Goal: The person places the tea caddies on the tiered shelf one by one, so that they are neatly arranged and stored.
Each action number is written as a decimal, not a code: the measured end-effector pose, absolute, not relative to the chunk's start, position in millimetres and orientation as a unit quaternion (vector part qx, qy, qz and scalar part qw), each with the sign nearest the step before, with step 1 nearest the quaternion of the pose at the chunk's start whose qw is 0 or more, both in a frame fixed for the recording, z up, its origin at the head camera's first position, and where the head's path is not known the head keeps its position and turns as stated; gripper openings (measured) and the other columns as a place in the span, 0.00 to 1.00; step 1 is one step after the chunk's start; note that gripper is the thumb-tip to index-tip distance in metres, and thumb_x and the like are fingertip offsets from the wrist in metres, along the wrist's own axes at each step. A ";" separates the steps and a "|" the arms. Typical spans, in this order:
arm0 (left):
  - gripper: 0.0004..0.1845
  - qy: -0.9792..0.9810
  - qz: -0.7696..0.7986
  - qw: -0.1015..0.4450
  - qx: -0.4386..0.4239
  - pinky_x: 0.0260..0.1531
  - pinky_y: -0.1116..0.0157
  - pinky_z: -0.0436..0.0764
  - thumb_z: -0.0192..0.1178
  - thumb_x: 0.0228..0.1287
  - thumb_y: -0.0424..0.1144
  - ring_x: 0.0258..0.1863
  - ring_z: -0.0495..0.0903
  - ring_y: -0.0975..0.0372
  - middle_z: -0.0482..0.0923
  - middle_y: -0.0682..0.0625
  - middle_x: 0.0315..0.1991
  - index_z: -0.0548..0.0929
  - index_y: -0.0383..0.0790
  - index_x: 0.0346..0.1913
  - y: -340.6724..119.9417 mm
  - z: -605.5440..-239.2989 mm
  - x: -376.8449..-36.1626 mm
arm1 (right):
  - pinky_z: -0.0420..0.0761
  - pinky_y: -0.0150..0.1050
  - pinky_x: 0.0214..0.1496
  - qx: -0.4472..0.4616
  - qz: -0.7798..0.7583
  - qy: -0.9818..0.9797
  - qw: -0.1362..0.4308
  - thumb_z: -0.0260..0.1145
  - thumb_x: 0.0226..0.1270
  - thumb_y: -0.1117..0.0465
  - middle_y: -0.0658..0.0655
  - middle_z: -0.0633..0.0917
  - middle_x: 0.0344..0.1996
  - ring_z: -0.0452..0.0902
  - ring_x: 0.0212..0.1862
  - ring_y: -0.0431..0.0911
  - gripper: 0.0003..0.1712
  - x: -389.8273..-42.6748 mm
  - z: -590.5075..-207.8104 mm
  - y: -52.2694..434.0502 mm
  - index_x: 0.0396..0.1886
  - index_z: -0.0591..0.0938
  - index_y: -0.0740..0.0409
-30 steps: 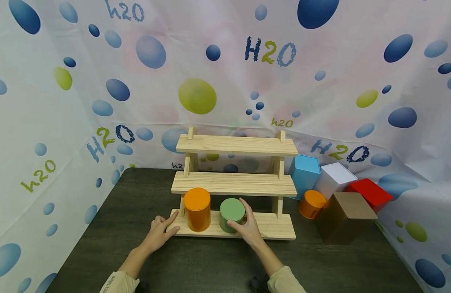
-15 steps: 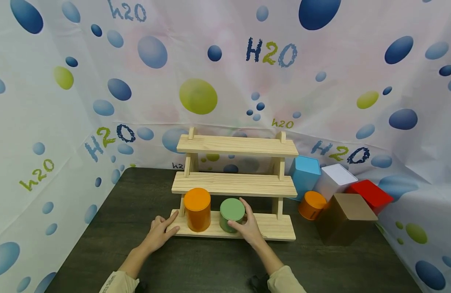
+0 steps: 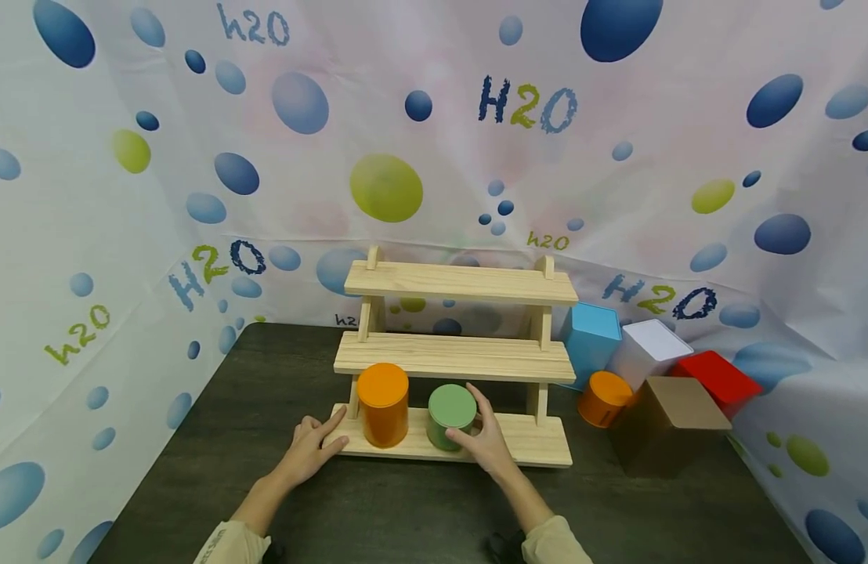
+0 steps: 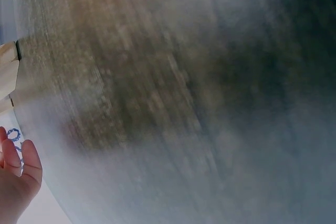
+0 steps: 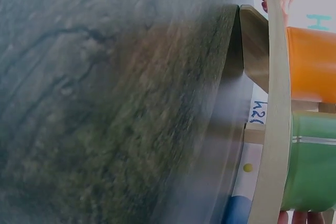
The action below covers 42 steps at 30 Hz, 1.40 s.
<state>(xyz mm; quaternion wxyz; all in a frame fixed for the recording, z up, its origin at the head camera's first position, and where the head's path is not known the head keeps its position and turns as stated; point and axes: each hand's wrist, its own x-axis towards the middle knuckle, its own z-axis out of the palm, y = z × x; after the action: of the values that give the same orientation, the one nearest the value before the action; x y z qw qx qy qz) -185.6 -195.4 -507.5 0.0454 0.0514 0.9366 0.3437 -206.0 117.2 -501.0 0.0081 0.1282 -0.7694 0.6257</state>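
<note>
Dark wood-grain table [image 3: 215,439] is backed by a bubble-print curtain; a three-tier wooden rack [image 3: 455,356] is set at centre. The green tin [image 3: 451,416] stands on the bottom tier, just right of the tall orange tin [image 3: 383,403]; it is gripped from the right by the right hand [image 3: 485,440], fingers curled round its side. The left hand [image 3: 310,445] is laid flat, fingers straight, touching the rack's left front corner, nothing held. Risks, as judged: the orange tin could be knocked over if the green one is slid leftward, the two standing close; the light rack could be shifted by a sideways pull if the bracing touch slips.
</note>
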 end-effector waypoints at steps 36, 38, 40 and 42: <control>0.33 0.935 0.350 0.051 0.042 0.33 0.63 0.55 0.57 0.64 0.47 0.35 0.56 0.55 0.59 0.45 0.34 0.63 0.41 0.69 -194.4 -506.6 -185.9 | 0.64 0.50 0.57 0.136 0.625 -0.766 0.056 0.71 0.55 0.61 0.69 0.65 0.61 0.61 0.59 0.59 0.46 -203.1 -493.7 130.0 0.69 0.57 0.65; 0.33 0.934 0.351 0.047 0.044 0.33 0.63 0.55 0.57 0.63 0.47 0.35 0.55 0.56 0.59 0.45 0.34 0.63 0.41 0.69 -194.3 -507.2 -186.0 | 0.64 0.53 0.58 0.130 0.627 -0.765 0.060 0.69 0.57 0.63 0.69 0.64 0.61 0.59 0.60 0.62 0.44 -202.2 -493.1 135.3 0.69 0.57 0.65; 0.33 0.934 0.352 0.045 0.047 0.33 0.63 0.55 0.58 0.63 0.48 0.35 0.55 0.56 0.59 0.45 0.34 0.63 0.41 0.69 -194.1 -507.7 -186.0 | 0.63 0.55 0.59 0.121 0.629 -0.766 0.060 0.67 0.58 0.66 0.69 0.64 0.62 0.59 0.61 0.63 0.42 -201.4 -493.2 141.0 0.70 0.56 0.65; 0.33 0.934 0.352 0.043 0.047 0.33 0.63 0.54 0.58 0.63 0.48 0.34 0.55 0.56 0.59 0.46 0.33 0.63 0.40 0.69 -193.9 -508.6 -186.2 | 0.62 0.56 0.60 0.115 0.630 -0.766 0.060 0.64 0.60 0.69 0.69 0.63 0.62 0.58 0.62 0.64 0.41 -200.3 -493.7 147.0 0.70 0.56 0.65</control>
<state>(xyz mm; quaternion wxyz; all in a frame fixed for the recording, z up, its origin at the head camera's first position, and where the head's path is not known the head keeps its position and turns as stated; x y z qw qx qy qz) -186.2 -193.9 -508.6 0.0426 0.0466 0.9338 0.3523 -200.3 147.0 -493.7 0.0601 0.1146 -0.7656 0.6302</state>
